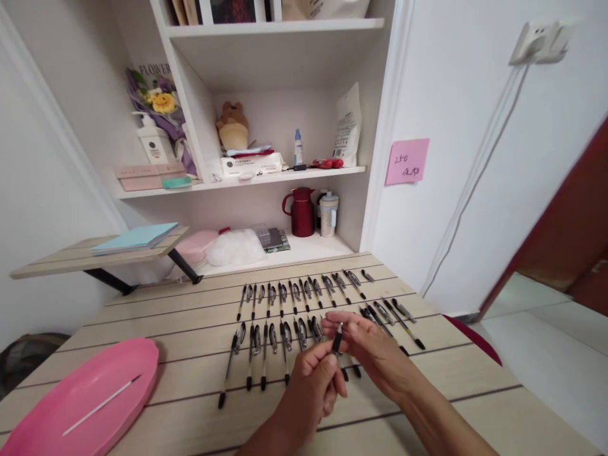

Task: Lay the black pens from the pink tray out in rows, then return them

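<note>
A black pen (337,342) stands almost upright between both hands above the wooden table (190,316). My left hand (311,386) pinches its lower barrel. My right hand (368,345) closes its fingertips on the pen's top end. Behind the hands, two rows of several black pens (285,297) and separate pen caps lie side by side on the table. The nearer row (266,354) reaches up to my left hand.
A pink oval tray (57,411) holding a thin white refill (102,405) sits at the table's front left. White shelves (266,174) behind hold a red jug (301,212), bottles and packets. A small side table (95,253) carries blue paper. A pink note (407,161) sticks on the wall.
</note>
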The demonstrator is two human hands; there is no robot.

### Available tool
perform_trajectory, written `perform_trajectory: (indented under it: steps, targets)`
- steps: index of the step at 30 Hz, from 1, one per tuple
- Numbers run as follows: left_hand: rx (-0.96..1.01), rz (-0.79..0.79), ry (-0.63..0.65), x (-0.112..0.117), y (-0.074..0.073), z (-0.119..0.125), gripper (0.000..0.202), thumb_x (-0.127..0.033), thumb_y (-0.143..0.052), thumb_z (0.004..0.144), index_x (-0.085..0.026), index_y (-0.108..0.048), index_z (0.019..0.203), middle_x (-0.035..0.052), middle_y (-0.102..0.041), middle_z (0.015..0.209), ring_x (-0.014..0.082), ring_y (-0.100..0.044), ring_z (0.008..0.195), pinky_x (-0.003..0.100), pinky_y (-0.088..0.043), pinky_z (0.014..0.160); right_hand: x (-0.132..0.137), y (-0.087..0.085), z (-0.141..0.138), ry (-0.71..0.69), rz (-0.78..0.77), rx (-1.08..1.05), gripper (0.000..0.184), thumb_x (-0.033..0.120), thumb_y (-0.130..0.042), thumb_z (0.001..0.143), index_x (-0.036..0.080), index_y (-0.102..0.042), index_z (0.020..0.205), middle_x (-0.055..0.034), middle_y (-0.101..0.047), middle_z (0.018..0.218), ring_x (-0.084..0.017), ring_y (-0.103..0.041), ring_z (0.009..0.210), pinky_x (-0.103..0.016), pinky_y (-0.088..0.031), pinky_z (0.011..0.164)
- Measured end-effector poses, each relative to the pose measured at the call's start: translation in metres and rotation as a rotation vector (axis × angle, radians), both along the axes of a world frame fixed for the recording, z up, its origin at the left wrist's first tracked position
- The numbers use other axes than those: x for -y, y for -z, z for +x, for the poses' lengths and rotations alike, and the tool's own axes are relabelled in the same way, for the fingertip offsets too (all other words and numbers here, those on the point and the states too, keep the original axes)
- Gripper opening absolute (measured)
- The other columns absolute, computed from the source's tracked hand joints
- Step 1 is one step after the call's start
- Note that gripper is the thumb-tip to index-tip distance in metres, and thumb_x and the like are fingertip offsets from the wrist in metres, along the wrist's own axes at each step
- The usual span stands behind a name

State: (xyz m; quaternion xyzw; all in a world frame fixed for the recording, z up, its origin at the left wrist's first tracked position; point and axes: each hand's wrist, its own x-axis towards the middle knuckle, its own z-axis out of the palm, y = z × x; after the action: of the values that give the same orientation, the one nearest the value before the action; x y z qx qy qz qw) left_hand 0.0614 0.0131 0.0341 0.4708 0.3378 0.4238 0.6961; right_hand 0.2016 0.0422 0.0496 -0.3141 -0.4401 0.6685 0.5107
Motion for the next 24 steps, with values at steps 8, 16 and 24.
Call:
perform_trajectory:
  steps: [8, 16, 24]
  targets:
    - [-0.052, -0.016, -0.041, -0.001, 0.003, 0.000, 0.041, -0.039, -0.051, 0.077, -0.012, -0.051, 0.108, -0.0050, -0.050, 0.051, 0.0002, -0.024, 0.028, 0.015, -0.014, 0.030, -0.019, 0.002, 0.013, -0.097, 0.144, 0.249, 0.028, 0.037, -0.064, 0.069, 0.017, -0.065, 0.088, -0.0051, -0.065, 0.084, -0.014, -0.056, 0.068, -0.030, -0.043, 0.068]
    - [-0.085, -0.061, -0.063, -0.003, 0.004, 0.000, 0.048, -0.045, -0.051, 0.074, -0.010, -0.051, 0.106, -0.0032, -0.053, 0.052, 0.0008, -0.025, 0.028, 0.018, -0.011, 0.031, -0.154, 0.000, 0.084, 0.600, 0.119, 1.235, 0.018, 0.028, -0.053, 0.073, 0.016, -0.065, 0.079, -0.0137, -0.065, 0.088, -0.028, -0.054, 0.095, -0.035, -0.038, 0.076]
    - [-0.051, -0.023, -0.081, -0.014, 0.020, -0.002, 0.054, -0.052, -0.054, 0.069, -0.008, -0.055, 0.102, -0.0017, -0.053, 0.047, 0.0011, -0.027, 0.030, 0.018, -0.012, 0.034, -0.183, 0.012, 0.096, 0.576, 0.054, 1.249, 0.006, 0.014, -0.057, 0.063, 0.013, -0.059, 0.058, -0.0161, -0.063, 0.073, -0.031, -0.056, 0.087, -0.038, -0.038, 0.070]
